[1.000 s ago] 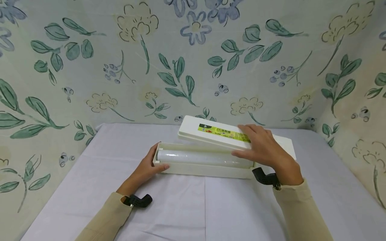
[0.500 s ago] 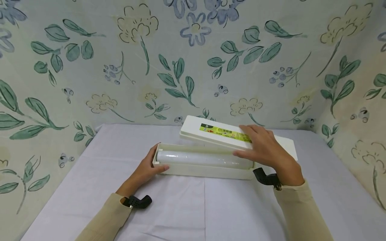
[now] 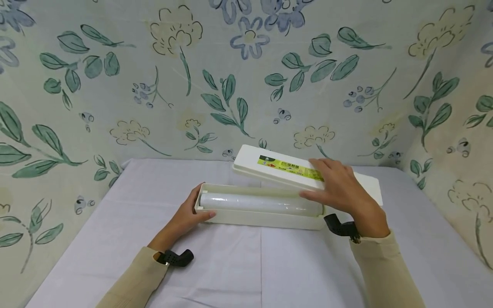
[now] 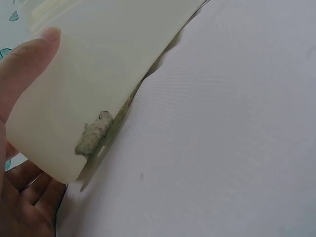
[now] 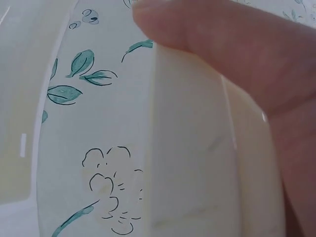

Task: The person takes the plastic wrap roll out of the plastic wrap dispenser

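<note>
A long cream box (image 3: 265, 218) lies on the cloth in the head view, with a roll of cling film (image 3: 258, 202) inside. My left hand (image 3: 188, 212) grips its left end, thumb on the front wall and fingers round the end. In the left wrist view the thumb (image 4: 30, 61) presses the box wall (image 4: 94, 74), which has a greyish patch near its lower edge. My right hand (image 3: 340, 190) holds the white lid (image 3: 250, 160), which carries a green-yellow label, tilted above and behind the box. The right wrist view shows the thumb (image 5: 207, 39) against the lid's side (image 5: 192, 138).
A white cloth (image 3: 227, 265) covers the table under the box. Behind it hangs a floral curtain (image 3: 246, 98), which also runs along both sides. A black wrist camera (image 3: 177, 258) sits on the left wrist and another black camera (image 3: 339, 226) on the right.
My right hand has shifted slightly to the right with the lid, whose left end has risen a little. The left hand and the box have stayed in place.
</note>
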{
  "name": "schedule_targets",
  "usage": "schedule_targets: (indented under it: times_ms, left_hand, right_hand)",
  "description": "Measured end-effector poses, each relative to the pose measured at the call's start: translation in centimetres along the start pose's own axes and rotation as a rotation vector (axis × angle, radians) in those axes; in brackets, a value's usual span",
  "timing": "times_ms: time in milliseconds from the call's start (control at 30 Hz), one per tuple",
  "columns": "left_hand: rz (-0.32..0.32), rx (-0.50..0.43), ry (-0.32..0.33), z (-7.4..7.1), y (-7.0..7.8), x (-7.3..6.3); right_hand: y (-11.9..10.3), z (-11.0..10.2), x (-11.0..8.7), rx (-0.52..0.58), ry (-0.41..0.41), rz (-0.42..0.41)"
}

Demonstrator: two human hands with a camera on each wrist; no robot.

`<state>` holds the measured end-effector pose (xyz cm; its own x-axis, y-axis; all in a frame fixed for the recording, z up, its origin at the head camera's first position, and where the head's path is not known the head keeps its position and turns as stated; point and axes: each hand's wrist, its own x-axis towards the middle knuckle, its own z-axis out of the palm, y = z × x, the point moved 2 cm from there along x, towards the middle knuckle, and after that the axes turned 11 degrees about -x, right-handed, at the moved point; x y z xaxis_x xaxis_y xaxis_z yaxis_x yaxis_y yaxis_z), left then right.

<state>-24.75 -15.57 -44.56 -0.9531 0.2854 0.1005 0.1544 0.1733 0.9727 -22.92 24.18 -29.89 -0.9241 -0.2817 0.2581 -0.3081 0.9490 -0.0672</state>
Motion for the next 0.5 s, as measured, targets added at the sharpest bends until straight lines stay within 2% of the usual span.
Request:
schedule_targets:
  times_ms: [300,500]
  left_hand:
    - [-0.002,-0.014,-0.008,0.12,0.01,-0.07]
    - [-0.011,-0.003,0.005,0.06,0.21,-0.14]
  right_hand:
    - [0.48,-0.68,-0.07,-0.001,-0.021,0.036]
    - [0.71,-0.77,-0.12,-0.006,-0.006,0.027]
